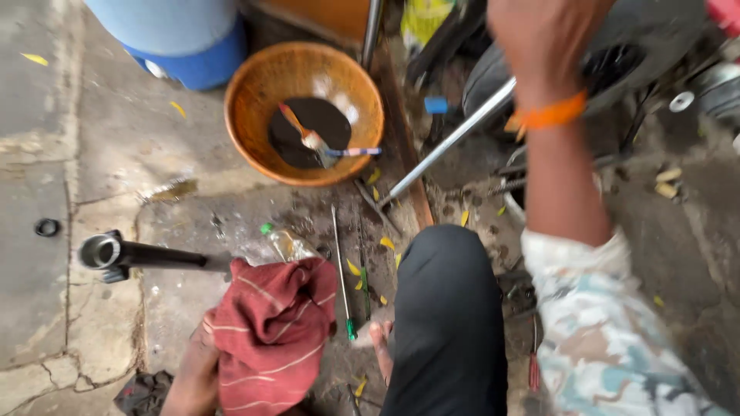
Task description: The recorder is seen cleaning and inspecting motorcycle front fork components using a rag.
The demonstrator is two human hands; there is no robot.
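Note:
My left hand (191,379) sits at the bottom left, closed on a red striped cloth (270,331). The cloth is wrapped around one end of a black tube (158,255), which lies on the concrete floor and ends in a metal collar (100,251) at the left. My right hand (543,38) is stretched up to the top edge, an orange band (549,114) on its wrist, close to a long silver rod (451,140) and a black tyre (617,54). Its fingers are hidden from me.
An orange basin (254,85) holds dark oil and two brushes (316,142). A blue barrel (181,38) stands behind it. A green-handled screwdriver (341,277), a small bottle (284,243) and a black ring (47,227) lie on the floor. My knee (447,308) is bent at centre.

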